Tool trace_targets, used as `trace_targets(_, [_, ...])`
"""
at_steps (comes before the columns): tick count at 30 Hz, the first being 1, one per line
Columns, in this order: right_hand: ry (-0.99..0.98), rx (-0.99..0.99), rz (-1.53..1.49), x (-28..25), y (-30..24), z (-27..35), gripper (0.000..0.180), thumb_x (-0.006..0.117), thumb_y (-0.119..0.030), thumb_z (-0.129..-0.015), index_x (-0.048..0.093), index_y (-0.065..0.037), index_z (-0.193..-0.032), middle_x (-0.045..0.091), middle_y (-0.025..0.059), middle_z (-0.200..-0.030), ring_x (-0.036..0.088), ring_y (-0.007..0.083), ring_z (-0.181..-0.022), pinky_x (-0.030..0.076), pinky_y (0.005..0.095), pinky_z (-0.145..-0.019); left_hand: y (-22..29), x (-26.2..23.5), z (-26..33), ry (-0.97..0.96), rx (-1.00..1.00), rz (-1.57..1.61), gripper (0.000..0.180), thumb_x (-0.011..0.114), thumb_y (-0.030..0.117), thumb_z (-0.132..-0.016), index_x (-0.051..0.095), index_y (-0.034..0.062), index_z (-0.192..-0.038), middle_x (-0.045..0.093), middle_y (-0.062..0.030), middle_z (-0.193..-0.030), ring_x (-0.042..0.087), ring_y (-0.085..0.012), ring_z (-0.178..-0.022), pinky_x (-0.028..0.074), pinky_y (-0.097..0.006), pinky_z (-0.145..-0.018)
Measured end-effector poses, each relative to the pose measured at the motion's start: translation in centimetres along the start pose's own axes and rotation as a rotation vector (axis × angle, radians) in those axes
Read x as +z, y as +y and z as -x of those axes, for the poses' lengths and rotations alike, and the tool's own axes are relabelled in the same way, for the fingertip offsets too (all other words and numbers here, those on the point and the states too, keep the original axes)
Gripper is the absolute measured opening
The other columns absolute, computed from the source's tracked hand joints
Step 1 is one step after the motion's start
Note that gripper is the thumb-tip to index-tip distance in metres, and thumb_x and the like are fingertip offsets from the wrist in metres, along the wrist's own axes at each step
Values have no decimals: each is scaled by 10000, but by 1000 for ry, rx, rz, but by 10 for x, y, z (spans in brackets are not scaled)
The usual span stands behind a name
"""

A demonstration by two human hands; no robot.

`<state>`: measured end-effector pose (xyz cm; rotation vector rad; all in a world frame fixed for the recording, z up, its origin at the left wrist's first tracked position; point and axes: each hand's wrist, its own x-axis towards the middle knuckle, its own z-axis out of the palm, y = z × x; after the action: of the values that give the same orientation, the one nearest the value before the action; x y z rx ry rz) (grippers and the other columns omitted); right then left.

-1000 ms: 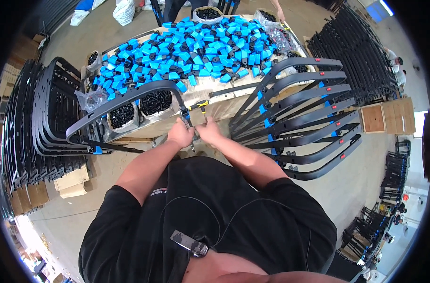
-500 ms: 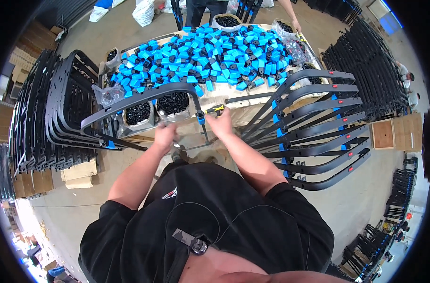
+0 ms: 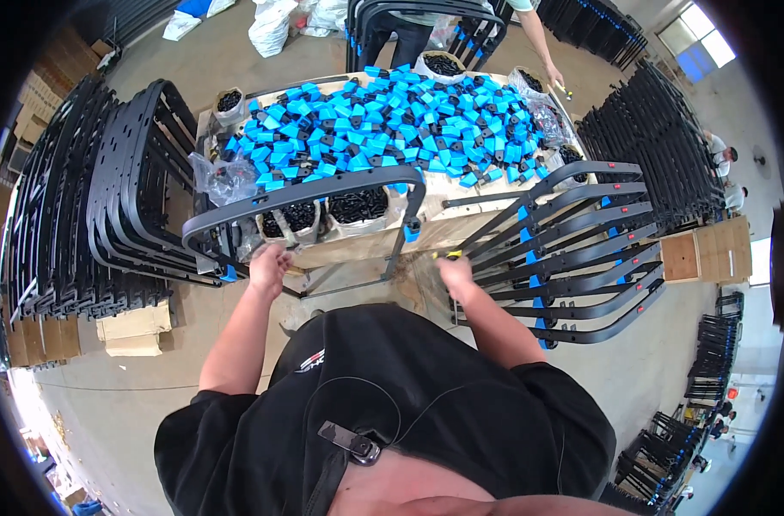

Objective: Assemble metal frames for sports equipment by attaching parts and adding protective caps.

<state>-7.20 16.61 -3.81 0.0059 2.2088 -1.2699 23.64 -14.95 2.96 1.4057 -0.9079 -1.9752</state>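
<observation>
Pale-wood bench (image 3: pixel 445 191) seems to prop the black curved frame (image 3: pixel 306 188) at its near edge, presumably for steadiness; the frame's long axis runs left-right along that edge, legs pointing down. Before the bench's left half, the left hand (image 3: pixel 269 271) curls, contents unclear; further right, the right hand (image 3: pixel 455 275) grips a yellow-and-black hammer (image 3: pixel 454 254), apart from the frame.

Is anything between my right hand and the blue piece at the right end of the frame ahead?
Nothing visible stands between your right hand and the blue piece on the curved black frame, except the yellow tool you're holding.
</observation>
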Motion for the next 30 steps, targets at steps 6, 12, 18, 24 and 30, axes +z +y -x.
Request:
trace_targets(6, [-481,-139,119,155,-102,73,159,620,-165,-912,648,-15,-957,561,16,-673,476,128,-483,335,329,-426,-38,-84,5,-152,-227,-227,89,606,154,-946,608,65,-955,634,-70,-844,636,-187,-723,544,-333,-649])
trace_targets(12, [-505,-221,670,244,-189,62,511,755,-413,-831,693,38,-1062,711,187,-889,706,317,-766,574,429,-710,-59,-174,12,-45,-424,-308,103,584,162,-944,619,66,-932,625,-46,-777,626,-186,-677,546,-338,-640])
trace_targets(18, [-482,-338,461,196,-117,112,442,770,-358,-813,688,15,-1036,729,216,-942,720,364,-925,567,407,-834,-60,-257,-11,3,-431,-219,146,592,168,-945,603,48,-1028,625,-61,-905,608,-175,-736,507,-333,-628])
trace_targets(24, [160,-388,513,129,-39,78,515,783,-391,-806,657,45,-1049,714,228,-941,707,384,-892,560,446,-805,-20,-213,-12,83,268,-507,384,692,228,-901,558,-3,-1177,631,-81,-985,610,-183,-795,507,-319,-734])
trace_targets(30, [235,-302,449,94,-78,5,632,822,-453,-766,645,44,-1114,725,209,-983,702,352,-938,534,438,-839,16,-165,-43,178,259,-858,617,754,345,-841,534,-82,-1230,680,-211,-1121,669,-307,-1002,509,-396,-897])
